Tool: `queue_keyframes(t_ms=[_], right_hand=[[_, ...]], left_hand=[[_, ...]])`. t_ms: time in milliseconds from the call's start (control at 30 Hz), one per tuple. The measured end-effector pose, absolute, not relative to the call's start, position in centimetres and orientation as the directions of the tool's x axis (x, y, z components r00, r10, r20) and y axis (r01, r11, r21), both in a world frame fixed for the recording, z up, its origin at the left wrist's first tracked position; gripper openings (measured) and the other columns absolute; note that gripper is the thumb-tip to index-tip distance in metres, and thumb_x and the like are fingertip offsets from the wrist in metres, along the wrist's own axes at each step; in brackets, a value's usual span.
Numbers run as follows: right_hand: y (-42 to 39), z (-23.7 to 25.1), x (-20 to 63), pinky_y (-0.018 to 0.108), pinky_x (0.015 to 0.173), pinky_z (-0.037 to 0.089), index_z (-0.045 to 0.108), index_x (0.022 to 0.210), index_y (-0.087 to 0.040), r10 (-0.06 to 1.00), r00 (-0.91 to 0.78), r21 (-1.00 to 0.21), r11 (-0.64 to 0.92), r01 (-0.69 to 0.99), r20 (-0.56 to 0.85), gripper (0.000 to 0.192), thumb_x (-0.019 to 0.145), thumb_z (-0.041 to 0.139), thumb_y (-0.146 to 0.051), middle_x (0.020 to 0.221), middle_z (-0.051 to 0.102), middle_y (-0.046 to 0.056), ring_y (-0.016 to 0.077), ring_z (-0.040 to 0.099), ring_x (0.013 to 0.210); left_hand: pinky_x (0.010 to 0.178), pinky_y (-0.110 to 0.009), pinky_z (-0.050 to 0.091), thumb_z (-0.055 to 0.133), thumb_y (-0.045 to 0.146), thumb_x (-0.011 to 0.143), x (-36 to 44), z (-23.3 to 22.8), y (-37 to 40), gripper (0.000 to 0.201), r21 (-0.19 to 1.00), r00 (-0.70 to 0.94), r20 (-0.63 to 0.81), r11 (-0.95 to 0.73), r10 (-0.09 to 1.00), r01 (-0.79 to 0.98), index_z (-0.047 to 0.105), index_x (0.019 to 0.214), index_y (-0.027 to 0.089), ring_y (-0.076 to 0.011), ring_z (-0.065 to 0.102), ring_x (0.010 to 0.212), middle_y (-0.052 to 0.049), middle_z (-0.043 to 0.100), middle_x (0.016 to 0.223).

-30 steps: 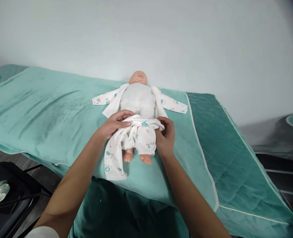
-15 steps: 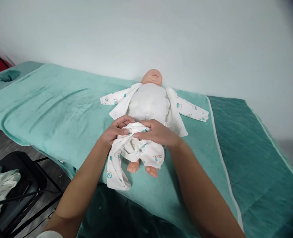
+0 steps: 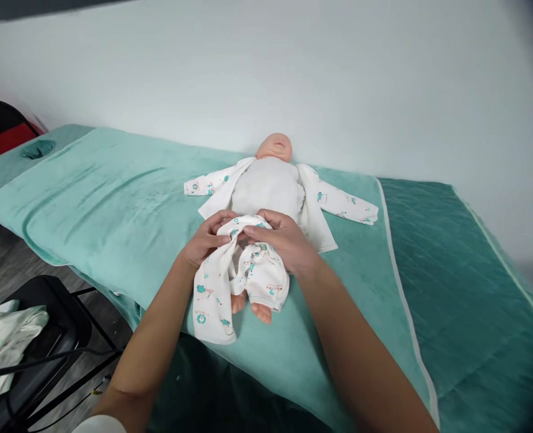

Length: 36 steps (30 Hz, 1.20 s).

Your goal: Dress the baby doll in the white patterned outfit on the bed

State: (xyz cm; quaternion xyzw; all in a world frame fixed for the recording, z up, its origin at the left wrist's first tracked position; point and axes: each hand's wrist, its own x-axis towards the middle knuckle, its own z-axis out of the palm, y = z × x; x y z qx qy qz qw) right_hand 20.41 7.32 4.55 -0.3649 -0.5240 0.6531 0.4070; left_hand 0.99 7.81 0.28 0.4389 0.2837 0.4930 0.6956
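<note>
Head view. Baby doll [image 3: 269, 180] flat on its back on a teal towel [image 3: 113, 198], head toward the white wall [image 3: 293, 66], bare cloth torso showing. Printed white jacket [image 3: 320, 207] open under the doll, both sleeves spread sideways. Printed white trousers [image 3: 252, 273] bunched at the doll's hips, two bare feet poking from the cuffs, one loose leg of cloth trailing toward the towel's near edge.

Left hand [image 3: 206, 240] at the waistband, fingers curled and pinching the fabric on the doll's left-of-frame side. Right hand [image 3: 282, 240] just beside it, thumb and fingertips nipped on the same waistband near the middle, palm draped over the hip. Both hands nearly touching.

Darker quilted cover [image 3: 465, 282] to the right of the towel. Black chair [image 3: 41, 343] lower left, pale cloth [image 3: 2, 337] heaped on it.
</note>
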Motion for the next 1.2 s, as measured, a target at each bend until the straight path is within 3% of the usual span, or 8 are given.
queue_keyframes(t_ms=[133,300,467,633,833,933,1033,1200], right_hand=[[7.0,5.2,20.6,0.024,0.059,0.043,0.06,0.082,-0.019,0.848,-0.53,-0.989,-0.079,-0.122,-0.002,0.032,0.074,0.08,-0.042,0.076,0.065,-0.003,0.0117,0.057,0.065],[6.9,5.6,20.6,0.024,0.065,0.044,0.06,0.088,-0.02,0.825,-0.563,-0.997,0.021,-0.068,0.056,0.028,0.077,0.077,-0.039,0.079,0.06,-0.004,0.0124,0.057,0.073],[6.6,5.8,19.6,0.029,0.075,0.048,0.065,0.105,-0.022,0.787,-0.61,-0.976,0.193,0.097,0.095,0.036,0.077,0.077,-0.041,0.101,0.069,0.0,0.0187,0.063,0.091],[6.1,6.0,18.4,0.029,0.061,0.042,0.067,0.074,-0.023,0.812,-0.583,-0.858,0.3,0.417,0.0,0.025,0.081,0.072,-0.046,0.074,0.07,-0.001,0.0184,0.063,0.069],[5.8,6.0,17.9,0.028,0.06,0.038,0.068,0.075,-0.023,0.814,-0.581,-0.868,0.306,0.39,0.026,0.031,0.08,0.071,-0.054,0.074,0.07,-0.001,0.0176,0.062,0.069],[5.4,5.7,17.1,0.028,0.057,0.033,0.066,0.073,-0.023,0.878,-0.478,-0.807,0.302,0.508,0.029,0.035,0.079,0.07,-0.058,0.072,0.069,0.0,0.0176,0.06,0.065],[5.1,5.4,16.5,0.029,0.056,0.03,0.063,0.072,-0.023,0.937,-0.346,-0.742,0.265,0.616,0.048,0.029,0.082,0.067,-0.05,0.072,0.069,0.002,0.0182,0.058,0.065],[5.1,5.8,16.9,0.028,0.058,0.034,0.065,0.073,-0.023,0.914,-0.406,-0.806,0.256,0.533,0.022,0.027,0.085,0.064,-0.047,0.075,0.071,0.001,0.0179,0.061,0.068]], left_hand=[[0.061,-0.022,0.051,0.093,0.031,0.052,1.0,0.4,7.8,0.064,0.889,0.386,0.053,0.132,0.921,-0.438,0.062,0.106,0.018,-0.0137,0.066,0.068,-0.001,0.069,0.084],[0.055,-0.021,0.047,0.091,0.031,0.053,0.7,0.2,8.2,0.058,0.9,0.389,0.013,0.158,0.921,-0.405,0.063,0.102,0.018,-0.0114,0.06,0.061,0.001,0.066,0.079],[0.051,-0.019,0.039,0.09,0.027,0.055,0.9,-0.2,8.6,0.053,0.911,0.295,0.071,0.058,0.953,-0.409,0.063,0.099,0.017,-0.0077,0.054,0.054,0.004,0.062,0.071],[0.053,-0.02,0.044,0.088,0.038,0.062,1.1,-0.7,9.1,0.049,0.895,0.231,0.118,-0.003,0.966,-0.446,0.062,0.098,0.018,-0.0076,0.055,0.054,0.003,0.061,0.07],[0.047,-0.02,0.039,0.086,0.041,0.065,1.3,-0.5,9.1,0.045,0.927,0.18,0.074,-0.001,0.981,-0.375,0.059,0.092,0.017,-0.0067,0.051,0.049,0.004,0.06,0.066],[0.047,-0.02,0.038,0.086,0.04,0.065,1.6,0.0,8.9,0.045,0.924,0.156,0.059,0.005,0.986,-0.383,0.059,0.091,0.017,-0.0064,0.05,0.049,0.005,0.058,0.065],[0.048,-0.02,0.037,0.087,0.039,0.063,1.7,0.2,8.8,0.046,0.919,0.155,0.059,0.007,0.986,-0.394,0.06,0.093,0.017,-0.0058,0.049,0.049,0.005,0.058,0.067],[0.05,-0.019,0.037,0.086,0.036,0.064,1.4,-0.4,9.2,0.044,0.916,0.165,0.085,-0.012,0.983,-0.4,0.062,0.095,0.017,-0.0057,0.049,0.051,0.005,0.057,0.067]])
